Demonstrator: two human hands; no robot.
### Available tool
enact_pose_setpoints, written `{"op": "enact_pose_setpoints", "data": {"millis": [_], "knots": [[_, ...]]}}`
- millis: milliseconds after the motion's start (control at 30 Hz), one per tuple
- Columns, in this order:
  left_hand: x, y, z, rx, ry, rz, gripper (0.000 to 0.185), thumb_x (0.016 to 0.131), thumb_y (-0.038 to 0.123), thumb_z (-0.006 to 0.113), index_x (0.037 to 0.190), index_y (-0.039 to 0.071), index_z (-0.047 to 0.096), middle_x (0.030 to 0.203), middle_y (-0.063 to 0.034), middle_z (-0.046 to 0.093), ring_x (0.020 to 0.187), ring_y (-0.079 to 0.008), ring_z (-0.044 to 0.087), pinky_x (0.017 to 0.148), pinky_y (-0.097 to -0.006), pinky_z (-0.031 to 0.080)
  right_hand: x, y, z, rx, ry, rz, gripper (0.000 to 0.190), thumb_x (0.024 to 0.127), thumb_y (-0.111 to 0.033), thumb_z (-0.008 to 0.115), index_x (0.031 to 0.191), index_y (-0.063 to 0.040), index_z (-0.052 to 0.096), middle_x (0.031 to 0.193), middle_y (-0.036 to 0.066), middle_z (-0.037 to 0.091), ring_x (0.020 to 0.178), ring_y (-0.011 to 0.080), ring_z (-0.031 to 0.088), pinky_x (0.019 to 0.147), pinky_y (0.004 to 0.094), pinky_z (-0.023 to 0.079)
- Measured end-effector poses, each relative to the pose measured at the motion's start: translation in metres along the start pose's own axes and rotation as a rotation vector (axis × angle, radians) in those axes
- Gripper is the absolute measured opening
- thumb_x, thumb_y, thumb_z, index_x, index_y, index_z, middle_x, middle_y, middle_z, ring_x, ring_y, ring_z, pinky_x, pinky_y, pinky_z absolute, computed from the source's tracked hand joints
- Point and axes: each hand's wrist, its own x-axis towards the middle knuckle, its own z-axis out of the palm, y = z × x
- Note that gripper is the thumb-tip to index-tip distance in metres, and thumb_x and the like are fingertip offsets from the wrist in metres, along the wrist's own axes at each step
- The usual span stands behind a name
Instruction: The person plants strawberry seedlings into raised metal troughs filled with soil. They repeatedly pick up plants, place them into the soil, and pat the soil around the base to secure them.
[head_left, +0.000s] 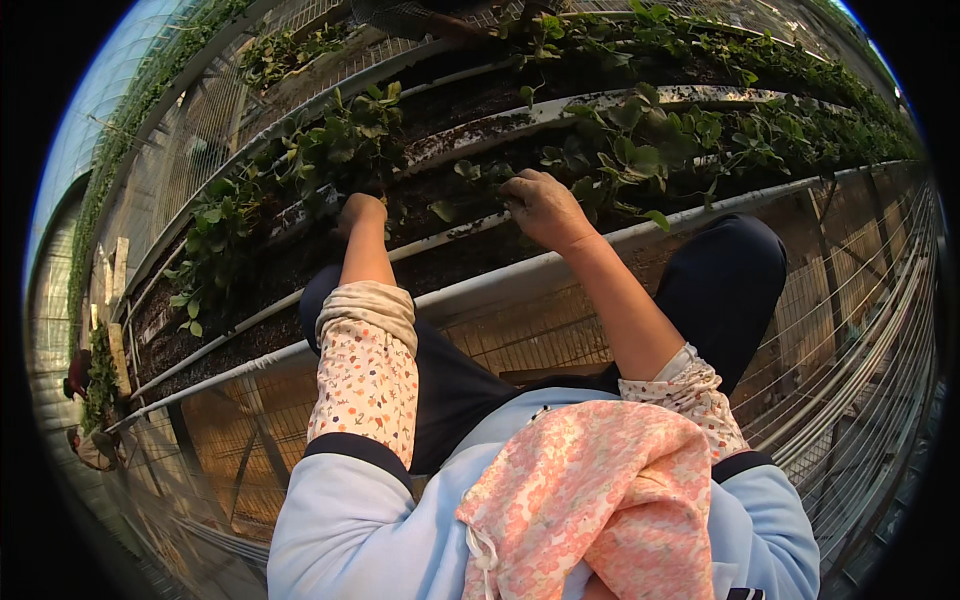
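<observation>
My left hand (364, 214) reaches down into the planting trough, its fingers hidden in shadow beside a heap of leafy green plants (330, 142) that look like strawberry plants. Over the same trough, my right hand (546, 210) bends at the wrist with its fingers curled. Small leaves (469, 169) stand just past those fingertips; whether they grip a stem cannot be made out. Dark soil (420, 206) lies between my hands. To the right of my right hand, larger leafy plants (634, 157) grow in a row.
White pipes (487, 283) edge the trough in front of my knees. A soil-specked white divider (465, 142) runs between planting rows. Across the bed, a person's hand (457, 30) reaches among plants. Wires (862, 330) stretch along the right. Another person (79, 373) is at far left.
</observation>
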Motion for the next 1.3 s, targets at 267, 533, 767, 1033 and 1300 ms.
{"op": "enact_pose_setpoints", "data": {"millis": [267, 533, 767, 1033, 1300], "knots": [[-0.077, -0.003, -0.112, -0.018, -0.115, 0.666, 0.025, 0.075, 0.014, 0.067, 0.097, 0.003, 0.067, 0.091, -0.0178, 0.066, 0.081, -0.0264, 0.063, 0.072, -0.0343, 0.047, -0.001, -0.013, 0.043, 0.353, -0.114, 0.078, 0.026, 0.074, -0.014, 0.06, 0.098, -0.011, 0.068, 0.093, 0.011, 0.061, 0.092, 0.0308, 0.058, 0.083, 0.0387, 0.046], [-0.157, 0.005, -0.105, -0.213, -0.349, 0.778, 0.022, 0.072, 0.008, 0.066, 0.092, -0.001, 0.066, 0.082, -0.0058, 0.065, 0.076, -0.0124, 0.055, 0.074, -0.0276, 0.044, -0.009, -0.042, 0.06, 0.12, -0.083, 0.159, 0.049, 0.065, -0.024, 0.073, 0.111, -0.011, 0.061, 0.107, 0.009, 0.055, 0.103, 0.0294, 0.051, 0.087, 0.0367, 0.044], [-0.119, -0.019, -0.089, -1.234, -0.195, 0.727, 0.027, 0.084, 0.015, 0.063, 0.108, 0.003, 0.063, 0.101, -0.002, 0.064, 0.09, -0.014, 0.056, 0.085, -0.0283, 0.042, -0.012, -0.041, 0.055, 1.146, -0.264, 0.635, 0.033, 0.072, -0.01, 0.071, 0.101, 0.002, 0.061, 0.09, 0.009, 0.066, 0.078, 0.0174, 0.063, 0.066, 0.028, 0.05], [-0.156, -0.029, -0.034, -0.531, -0.53, 0.618, 0.027, 0.084, 0.017, 0.061, 0.106, 0.002, 0.064, 0.096, -0.0066, 0.066, 0.088, -0.0166, 0.056, 0.08, -0.0278, 0.043, -0.012, -0.005, 0.068, 1.462, -0.27, 0.768, 0.028, 0.078, -0.014, 0.065, 0.101, 0.0, 0.06, 0.095, 0.008, 0.064, 0.082, 0.017, 0.061, 0.072, 0.0305, 0.05], [-0.127, -0.018, -0.02, -0.466, -0.394, 1.487, 0.031, 0.081, 0.002, 0.059, 0.113, 0.003, 0.059, 0.105, -0.0027, 0.063, 0.094, -0.0139, 0.057, 0.086, -0.0271, 0.044, -0.017, 0.003, 0.064, 1.307, -0.546, 0.661, 0.036, 0.077, -0.011, 0.064, 0.112, -0.004, 0.058, 0.106, 0.006, 0.062, 0.095, 0.0194, 0.06, 0.081, 0.0305, 0.048]]}}
